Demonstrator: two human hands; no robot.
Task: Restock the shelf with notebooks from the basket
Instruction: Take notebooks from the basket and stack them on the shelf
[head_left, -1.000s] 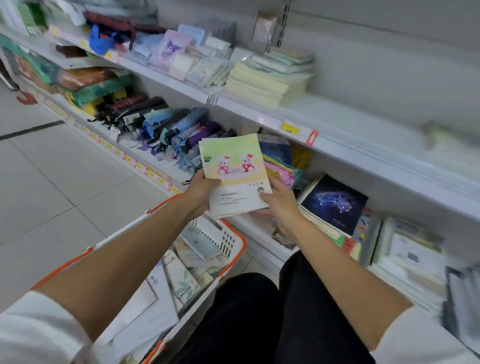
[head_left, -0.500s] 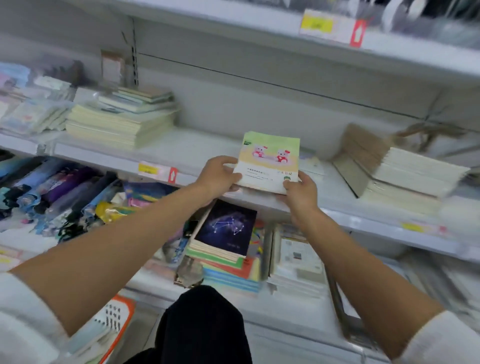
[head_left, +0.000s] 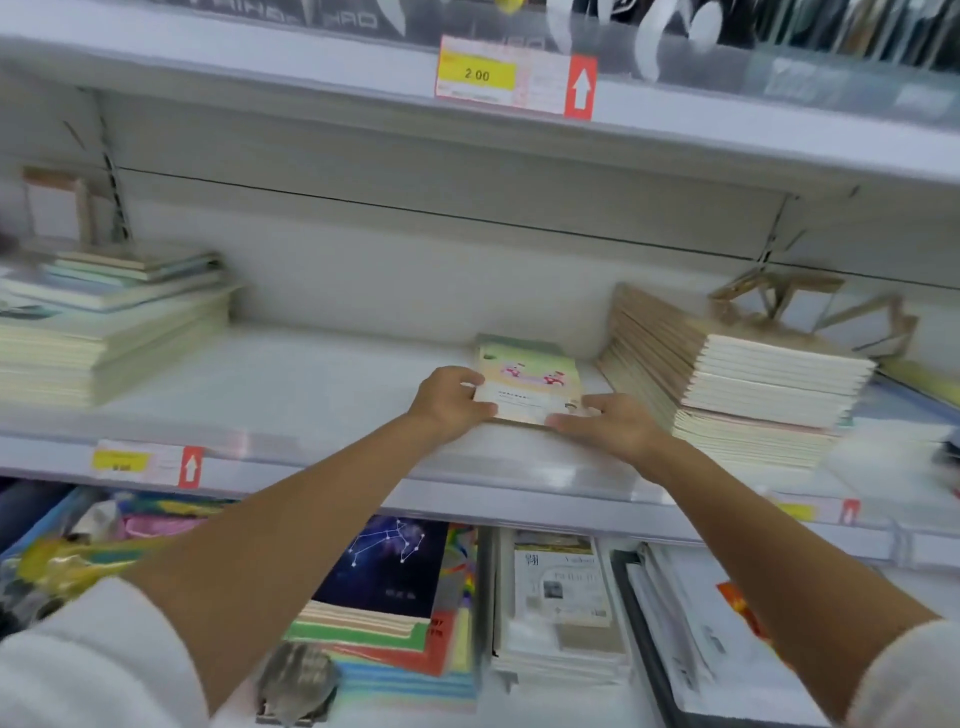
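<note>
Lowered onto the white shelf (head_left: 291, 384), the thin pastel paper notebook (head_left: 527, 382) looks light and floppy. Left hand (head_left: 452, 402) and right hand (head_left: 605, 421) pinch its near corners.

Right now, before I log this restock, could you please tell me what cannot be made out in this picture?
- Basket: outside the head view, so its remaining notebooks cannot be counted.
- Bear notebook: head view, cover text too small and blurred; left hand and right hand cover its near corners.
- Yellow price label on the shelf edge: head view, motion blur, unreadable.
- Left stack: head view, cut off by the left frame edge.
</note>
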